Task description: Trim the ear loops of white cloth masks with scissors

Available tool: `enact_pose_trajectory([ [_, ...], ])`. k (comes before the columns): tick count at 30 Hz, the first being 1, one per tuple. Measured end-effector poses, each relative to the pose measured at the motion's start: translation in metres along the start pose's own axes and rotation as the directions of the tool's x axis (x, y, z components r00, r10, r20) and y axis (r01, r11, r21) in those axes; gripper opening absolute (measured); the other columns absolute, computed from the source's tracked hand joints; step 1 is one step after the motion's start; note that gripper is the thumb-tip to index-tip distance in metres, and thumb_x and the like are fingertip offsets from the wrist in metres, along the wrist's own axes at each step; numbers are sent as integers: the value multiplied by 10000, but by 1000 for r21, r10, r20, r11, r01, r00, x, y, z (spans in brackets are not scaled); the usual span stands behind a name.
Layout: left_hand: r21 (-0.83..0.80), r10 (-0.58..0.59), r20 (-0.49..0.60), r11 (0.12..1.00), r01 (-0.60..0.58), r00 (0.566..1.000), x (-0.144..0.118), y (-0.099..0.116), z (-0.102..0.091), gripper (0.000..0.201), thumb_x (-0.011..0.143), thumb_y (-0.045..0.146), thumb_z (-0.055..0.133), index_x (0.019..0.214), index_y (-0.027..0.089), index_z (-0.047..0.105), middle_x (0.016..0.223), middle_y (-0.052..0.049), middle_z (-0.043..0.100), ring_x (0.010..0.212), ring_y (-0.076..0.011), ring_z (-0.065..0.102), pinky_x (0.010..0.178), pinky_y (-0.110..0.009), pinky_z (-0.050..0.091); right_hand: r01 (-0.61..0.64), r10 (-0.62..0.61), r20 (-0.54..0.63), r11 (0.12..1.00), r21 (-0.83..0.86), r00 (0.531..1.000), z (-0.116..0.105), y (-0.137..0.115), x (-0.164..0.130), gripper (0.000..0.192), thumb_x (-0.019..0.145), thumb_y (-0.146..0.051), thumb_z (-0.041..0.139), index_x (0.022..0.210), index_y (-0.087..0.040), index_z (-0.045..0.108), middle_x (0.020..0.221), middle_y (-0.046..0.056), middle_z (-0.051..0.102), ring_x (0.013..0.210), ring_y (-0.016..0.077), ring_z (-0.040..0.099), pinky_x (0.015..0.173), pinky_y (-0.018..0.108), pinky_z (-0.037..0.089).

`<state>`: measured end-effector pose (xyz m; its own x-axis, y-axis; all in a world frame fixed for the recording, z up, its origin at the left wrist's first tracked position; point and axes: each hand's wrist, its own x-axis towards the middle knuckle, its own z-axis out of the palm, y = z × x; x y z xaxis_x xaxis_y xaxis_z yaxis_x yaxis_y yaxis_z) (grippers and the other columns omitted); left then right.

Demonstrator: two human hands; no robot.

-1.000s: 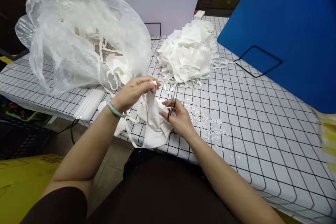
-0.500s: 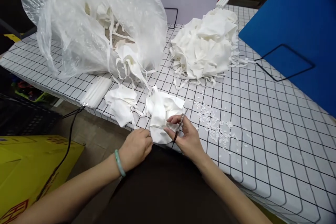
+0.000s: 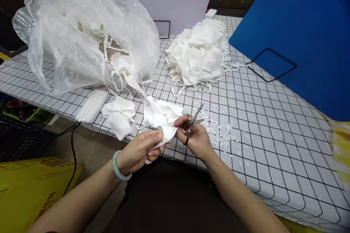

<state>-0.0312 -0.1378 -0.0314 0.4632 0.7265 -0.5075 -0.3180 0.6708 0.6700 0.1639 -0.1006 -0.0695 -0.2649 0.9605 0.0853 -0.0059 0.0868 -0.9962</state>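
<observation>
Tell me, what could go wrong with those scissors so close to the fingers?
The open scissors in the right hand sit right beside the left hand pinching the cloth, so a snip might nick a finger. The cloth hangs at the table edge and might slip off. The scraps could scatter further.

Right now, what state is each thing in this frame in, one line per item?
Left hand: pinching the near edge of the white cloth piece.
Right hand: gripping the scissors.
Scissors: blades apart, pointing away from the person.
White cloth piece: crumpled, partly lifted at the table edge.
Second cloth piece: lying loose, untouched.
Plastic bag: open, cloth pieces spilling out.
Cloth pile: heaped, straps trailing.
White snippets: scattered on the grid table.
</observation>
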Motion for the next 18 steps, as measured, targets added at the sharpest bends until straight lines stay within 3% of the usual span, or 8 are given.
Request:
enact_pose_trajectory([
  [3,152,56,17,987,-58,998,-1,3,3,362,928,472,610,939,120,696,745,-6,504,492,-27,290,450,-190,185,-9,11,-67,1000,17,998,-5,-6,4,147,800,-239,680,913,-234,588,899,12,621,827,166,618,782,317,536],
  [5,361,205,29,911,-202,978,0,5,7,342,960,450,574,957,142,723,777,-24,515,562,-71,381,489,-212,295,-31,35,-97,999,41,995,-4,-7,5,165,788,-262,702,900,-235,584,883,7,614,808,162,605,761,309,532],
  [6,485,334,38,818,-310,942,2,6,9,318,972,424,566,955,155,736,824,-43,531,657,-107,461,560,-236,384,-50,57,-97,996,67,994,-1,-6,4,189,780,-290,722,893,-235,580,874,3,608,795,160,598,749,306,530],
  [8,666,596,106,551,-502,796,8,6,14,270,984,359,562,928,173,748,972,-84,559,961,-195,541,829,-321,479,-118,129,-66,982,147,989,8,-4,2,273,755,-364,772,878,-232,566,848,-7,590,768,153,583,729,297,525],
  [10,678,725,172,404,-615,667,17,4,19,258,998,307,539,888,171,728,1066,-100,563,1106,-230,529,978,-374,455,-207,217,-16,949,237,976,17,0,-4,369,724,-443,813,866,-230,548,803,-22,567,732,143,566,709,288,518],
  [11,637,739,181,414,-650,649,22,3,22,276,1011,297,512,870,167,710,1065,-97,565,1050,-214,556,950,-366,475,-247,253,13,930,273,967,21,1,-7,407,712,-476,824,869,-229,541,787,-27,561,725,142,565,707,287,516],
  [14,500,714,143,545,-673,685,34,-2,26,324,1040,301,449,833,162,656,1004,-66,542,730,-119,534,682,-281,491,-275,267,67,931,238,961,18,1,-16,421,739,-519,805,910,-232,550,807,-21,576,754,155,581,724,293,509],
  [18,553,713,146,516,-654,686,37,-6,28,327,1046,293,428,827,176,640,883,-64,502,937,-190,537,729,-281,465,-90,112,98,974,-206,989,-13,-13,-24,351,813,-537,729,856,-217,590,846,18,589,799,186,570,743,323,472],
])
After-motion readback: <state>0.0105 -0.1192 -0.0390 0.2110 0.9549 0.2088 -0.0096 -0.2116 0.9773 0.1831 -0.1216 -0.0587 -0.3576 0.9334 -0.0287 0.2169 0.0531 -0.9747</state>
